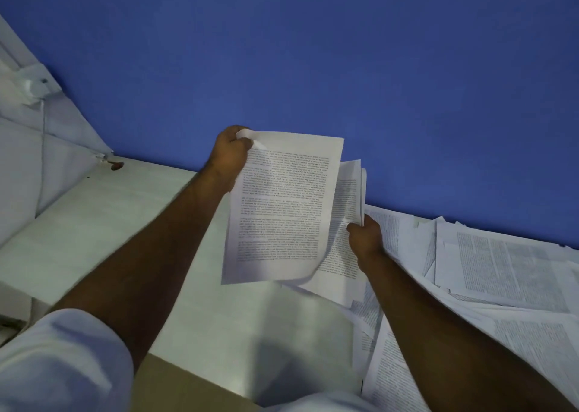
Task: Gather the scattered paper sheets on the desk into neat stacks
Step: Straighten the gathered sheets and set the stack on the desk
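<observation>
A printed sheet (279,208) is pinched at its far corner by the left hand (230,155); a thin bundle (347,223) is gripped edgewise by the right hand (365,239), above the desk (109,230). Loose sheets (485,270) lie scattered right. Light, limp, slippery paper is best held by its edges.

A blue wall (313,51) rises behind the desk. At far left, a white plug (34,87) with its thin cord (43,120) hangs blurred.

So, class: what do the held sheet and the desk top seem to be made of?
Held sheet: thin white matte paper with printed text; it curls where the left hand grips its corner. Desk top: pale, smooth, probably laminate board with faint grain lines; uncertain.
</observation>
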